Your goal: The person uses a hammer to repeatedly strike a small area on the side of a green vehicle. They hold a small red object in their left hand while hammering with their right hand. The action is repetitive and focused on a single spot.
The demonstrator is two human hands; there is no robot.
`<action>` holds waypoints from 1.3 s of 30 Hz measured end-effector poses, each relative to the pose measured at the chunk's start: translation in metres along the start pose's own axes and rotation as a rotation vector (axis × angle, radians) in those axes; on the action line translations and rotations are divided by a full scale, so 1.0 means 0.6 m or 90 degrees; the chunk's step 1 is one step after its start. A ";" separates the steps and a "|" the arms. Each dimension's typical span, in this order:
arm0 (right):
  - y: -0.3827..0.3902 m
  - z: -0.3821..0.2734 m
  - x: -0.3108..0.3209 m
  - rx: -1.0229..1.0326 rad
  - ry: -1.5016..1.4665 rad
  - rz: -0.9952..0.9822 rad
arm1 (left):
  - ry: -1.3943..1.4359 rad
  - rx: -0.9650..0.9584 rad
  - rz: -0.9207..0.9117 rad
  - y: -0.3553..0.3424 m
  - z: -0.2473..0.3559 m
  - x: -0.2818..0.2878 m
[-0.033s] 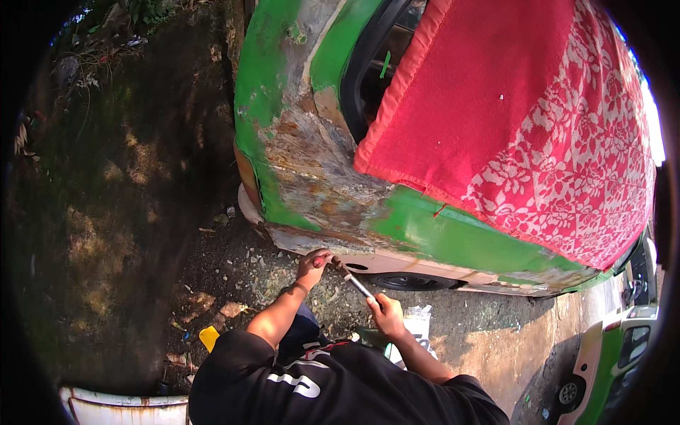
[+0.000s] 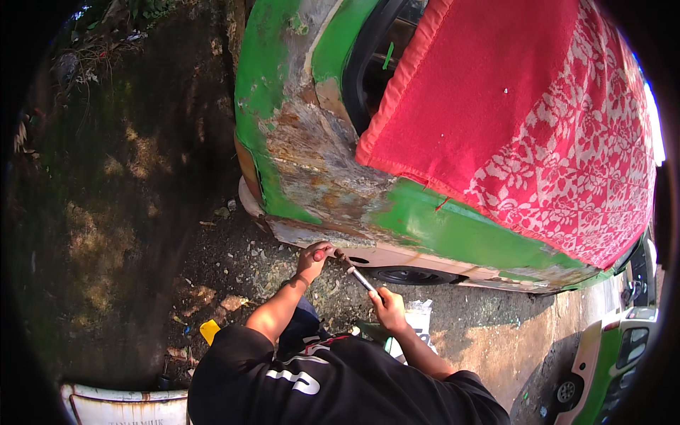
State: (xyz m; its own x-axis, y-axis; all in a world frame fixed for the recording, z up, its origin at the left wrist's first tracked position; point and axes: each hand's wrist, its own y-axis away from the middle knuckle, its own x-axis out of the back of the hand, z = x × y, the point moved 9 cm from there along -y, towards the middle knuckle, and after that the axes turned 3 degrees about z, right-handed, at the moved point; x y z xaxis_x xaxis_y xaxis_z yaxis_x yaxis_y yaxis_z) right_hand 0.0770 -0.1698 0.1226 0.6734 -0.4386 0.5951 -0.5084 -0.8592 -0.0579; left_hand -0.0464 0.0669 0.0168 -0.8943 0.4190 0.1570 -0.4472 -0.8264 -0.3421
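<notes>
Below the rusty lower corner of a green vehicle body [image 2: 304,170], my left hand [image 2: 310,263] is closed around a small object with a reddish end; most of it is hidden by the fingers, and its kind is unclear. My right hand [image 2: 389,310] grips the lower end of a hammer [image 2: 360,279] with a silver shaft and a brown, rusty-looking head. The hammer slants up and left, its head right beside my left fingers. Whether the head touches the held object cannot be made out. Bare, scraped metal and patches of green paint cover the panel above.
A red cloth with a pale floral pattern [image 2: 552,170] drapes over the vehicle. Its wheel [image 2: 411,275] sits below. A yellow piece [image 2: 210,331] and stones lie on the ground. A white rusty panel [image 2: 127,407] stands lower left, another green vehicle [image 2: 602,375] lower right.
The view has shifted slightly, with the vehicle a little higher in it. Both hands keep their grips, and the hammer stays in nearly the same place beside my left hand.
</notes>
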 end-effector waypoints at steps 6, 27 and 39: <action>-0.016 0.020 -0.004 -0.073 -0.069 0.000 | -0.100 -0.038 0.029 0.003 0.031 0.044; 0.026 0.108 0.005 -0.160 -0.078 0.039 | 0.221 -0.002 -0.081 0.039 -0.041 0.010; 0.022 0.072 -0.001 -0.140 -0.042 -0.001 | -0.122 -0.057 -0.072 0.028 -0.021 0.007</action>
State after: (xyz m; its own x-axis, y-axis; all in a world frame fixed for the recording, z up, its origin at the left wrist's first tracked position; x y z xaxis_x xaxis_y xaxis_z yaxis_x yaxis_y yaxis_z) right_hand 0.0934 -0.1924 0.0868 0.7045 -0.4600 0.5404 -0.6072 -0.7849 0.1235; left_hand -0.0576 0.0594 0.0001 -0.8290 0.4208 0.3683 -0.5489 -0.7381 -0.3923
